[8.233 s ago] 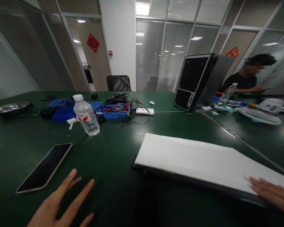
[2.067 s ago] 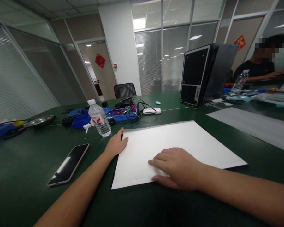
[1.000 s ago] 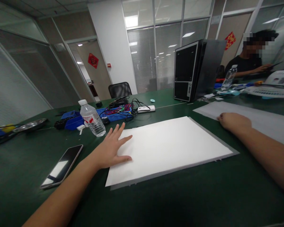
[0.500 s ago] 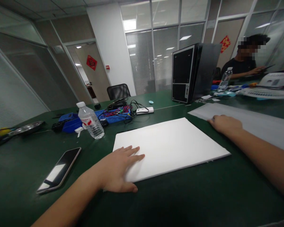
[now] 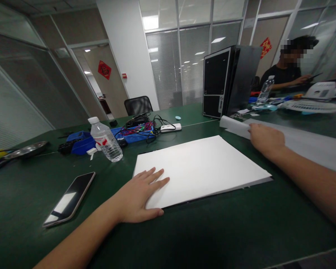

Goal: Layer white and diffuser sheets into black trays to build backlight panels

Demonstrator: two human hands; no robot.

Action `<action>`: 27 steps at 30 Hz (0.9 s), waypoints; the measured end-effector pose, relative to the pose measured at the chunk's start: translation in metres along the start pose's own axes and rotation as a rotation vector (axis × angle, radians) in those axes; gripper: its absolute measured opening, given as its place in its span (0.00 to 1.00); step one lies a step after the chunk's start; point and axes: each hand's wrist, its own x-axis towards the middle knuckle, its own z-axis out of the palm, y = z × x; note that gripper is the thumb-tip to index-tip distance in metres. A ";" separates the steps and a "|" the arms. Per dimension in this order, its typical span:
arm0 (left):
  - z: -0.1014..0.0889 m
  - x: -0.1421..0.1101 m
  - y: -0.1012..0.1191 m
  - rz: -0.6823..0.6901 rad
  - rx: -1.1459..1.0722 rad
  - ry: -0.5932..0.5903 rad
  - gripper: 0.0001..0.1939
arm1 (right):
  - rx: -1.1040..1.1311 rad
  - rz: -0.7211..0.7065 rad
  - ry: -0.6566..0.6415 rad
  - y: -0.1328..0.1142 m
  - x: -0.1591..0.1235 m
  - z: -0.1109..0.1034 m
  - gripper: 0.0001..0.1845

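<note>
A stack of white paper sheets [image 5: 196, 168] lies on the green table [image 5: 190, 235] in front of me, its lower right edge slightly lifted. My left hand [image 5: 142, 194] rests open on the stack's left end, fingers spread and thumb past the near edge. To the right, my right hand [image 5: 268, 140] is closed on the near edge of a translucent, greyish-white sheet [image 5: 310, 144]. That sheet's left edge is raised and curled over. The sheet runs out of view on the right.
A phone [image 5: 70, 200] and a water bottle [image 5: 105, 140] are at left. Behind are a blue tray of wires [image 5: 137, 132], a white power strip [image 5: 170, 127] and a black computer case [image 5: 226, 82]. A person [image 5: 285, 71] sits at far right, beyond a white fan [image 5: 313, 99].
My left hand has slid down onto the stack's near left part. My right hand went from the stack to the translucent sheet, whose edge has now been lifted and curled.
</note>
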 end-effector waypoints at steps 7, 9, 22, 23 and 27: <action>0.002 0.000 0.002 -0.005 -0.032 0.061 0.51 | 0.139 -0.451 0.354 -0.057 -0.034 -0.035 0.29; 0.002 0.001 0.002 -0.008 -0.035 0.055 0.52 | 0.207 -0.619 0.291 -0.075 -0.046 -0.039 0.28; 0.013 0.009 -0.027 -0.298 -0.103 0.514 0.23 | 0.540 -0.603 0.023 -0.077 -0.041 -0.041 0.26; 0.016 0.010 -0.034 -0.377 -0.094 0.542 0.24 | 0.442 -0.506 0.054 -0.064 -0.029 -0.034 0.27; 0.031 0.013 -0.063 -0.669 -0.106 0.403 0.36 | 0.249 -0.348 0.017 -0.012 0.004 0.000 0.28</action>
